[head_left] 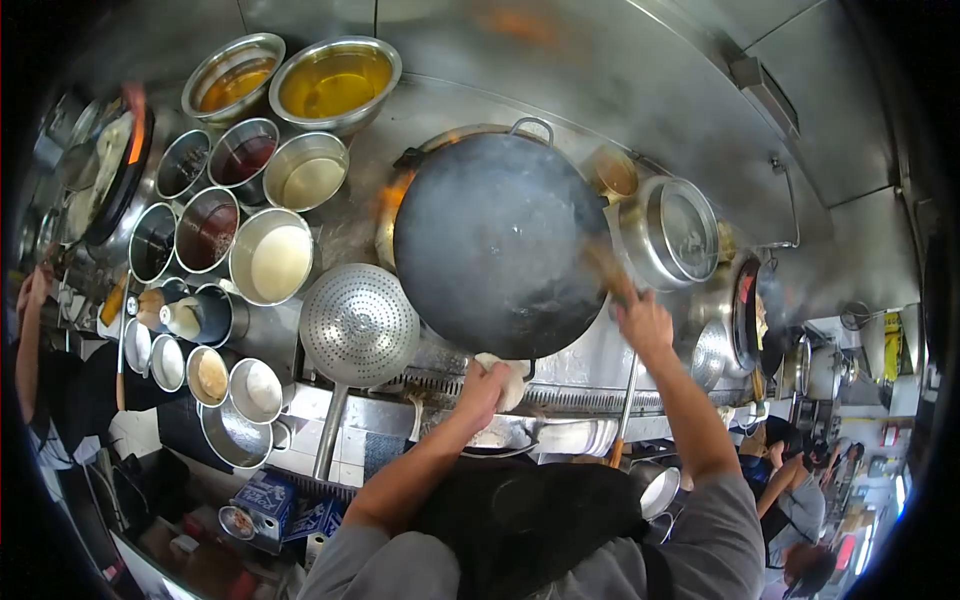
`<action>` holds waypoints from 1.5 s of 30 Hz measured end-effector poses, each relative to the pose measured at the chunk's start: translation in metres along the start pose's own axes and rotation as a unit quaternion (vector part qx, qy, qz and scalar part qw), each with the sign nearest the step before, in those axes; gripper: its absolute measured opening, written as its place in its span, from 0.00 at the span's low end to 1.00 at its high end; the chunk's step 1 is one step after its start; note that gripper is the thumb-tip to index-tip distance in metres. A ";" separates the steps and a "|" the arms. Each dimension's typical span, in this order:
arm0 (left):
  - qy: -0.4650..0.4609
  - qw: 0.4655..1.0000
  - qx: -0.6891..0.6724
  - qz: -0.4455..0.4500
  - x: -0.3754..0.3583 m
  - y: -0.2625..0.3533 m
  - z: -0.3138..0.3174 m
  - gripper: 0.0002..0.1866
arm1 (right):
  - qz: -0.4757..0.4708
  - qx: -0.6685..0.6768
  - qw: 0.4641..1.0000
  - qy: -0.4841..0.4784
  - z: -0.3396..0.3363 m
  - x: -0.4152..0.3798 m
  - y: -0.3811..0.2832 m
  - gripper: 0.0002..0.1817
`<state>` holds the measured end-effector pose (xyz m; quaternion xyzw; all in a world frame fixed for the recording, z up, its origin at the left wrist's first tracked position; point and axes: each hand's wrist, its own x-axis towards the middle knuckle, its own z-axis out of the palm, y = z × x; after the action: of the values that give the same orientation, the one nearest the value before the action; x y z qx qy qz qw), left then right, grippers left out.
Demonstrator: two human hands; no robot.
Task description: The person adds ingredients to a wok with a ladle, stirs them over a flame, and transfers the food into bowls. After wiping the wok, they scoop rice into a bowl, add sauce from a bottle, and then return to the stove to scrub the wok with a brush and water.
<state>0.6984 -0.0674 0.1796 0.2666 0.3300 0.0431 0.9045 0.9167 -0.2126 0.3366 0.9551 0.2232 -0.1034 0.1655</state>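
A large black wok (500, 240) sits over a burner, steaming, with flames showing at its left edge. My left hand (482, 392) is closed around a folded pale cloth (515, 380) at the wok's near handle. A brown bamboo wok brush (608, 268), smeared by motion, is gripped in my right hand (646, 322); its far end is over the wok's right side. Left of the wok lies a perforated metal strainer (359, 325), its long handle pointing toward me.
Several metal pots of liquids stand at left, including a white one (279, 262). Two bowls of yellow oil (336, 82) are behind them. A lidded steel pot (668, 232) stands right of the wok. Another person (800, 495) is at far right, and a person's arm (30, 340) at far left.
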 end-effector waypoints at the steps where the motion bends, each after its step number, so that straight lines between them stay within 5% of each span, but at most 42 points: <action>1: 0.019 1.000 -0.007 0.001 0.002 -0.004 -0.002 0.16 | -0.015 0.022 0.998 0.055 0.006 0.029 -0.003 0.36; 4: -0.034 0.999 0.002 -0.025 -0.008 0.012 -0.006 0.14 | -0.036 0.107 0.988 0.101 0.031 0.113 -0.058 0.34; 8: -0.046 0.999 0.014 -0.011 -0.004 0.006 -0.011 0.15 | -0.096 0.313 0.941 0.082 0.038 0.084 -0.151 0.33; 13: -0.048 0.998 -0.023 -0.044 -0.008 0.013 -0.013 0.14 | -0.175 0.327 0.928 0.029 0.043 0.014 -0.139 0.30; 17: -0.062 0.997 -0.046 -0.033 -0.014 0.017 -0.012 0.16 | -0.183 0.129 0.968 -0.113 0.000 -0.043 -0.074 0.31; 21: -0.028 0.999 -0.034 -0.005 -0.016 0.018 -0.007 0.14 | -0.079 -0.028 0.996 0.023 0.030 0.007 -0.004 0.31; 25: -0.034 0.999 -0.021 -0.036 -0.022 0.024 -0.011 0.16 | -0.068 0.134 0.981 0.122 0.037 0.112 -0.059 0.35; 28: -0.020 0.999 -0.024 -0.041 -0.024 0.026 -0.008 0.15 | -0.083 0.346 0.933 0.052 0.031 0.099 -0.147 0.34; 32: -0.024 1.000 -0.011 -0.016 -0.020 0.020 -0.013 0.15 | -0.184 0.498 0.847 -0.025 0.042 0.051 -0.176 0.33; 38: -0.039 0.998 -0.053 0.002 -0.029 0.023 -0.008 0.17 | -0.385 0.340 0.845 -0.153 0.028 0.004 -0.051 0.35; 41: -0.038 0.999 -0.026 0.012 -0.031 0.022 -0.005 0.15 | -0.397 0.219 0.872 -0.187 -0.027 0.003 0.001 0.34; 43: -0.035 0.999 0.004 0.022 -0.025 0.021 -0.001 0.15 | -0.195 0.187 0.880 -0.391 -0.065 0.010 -0.001 0.34; 45: -0.038 0.998 0.031 0.045 -0.014 0.012 -0.002 0.14 | -0.276 0.334 0.819 -0.375 -0.042 0.027 -0.045 0.29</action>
<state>0.6874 -0.0598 0.1920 0.3103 0.2845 0.0632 0.9049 0.9247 -0.1484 0.3562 0.7375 0.3502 -0.5629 -0.1288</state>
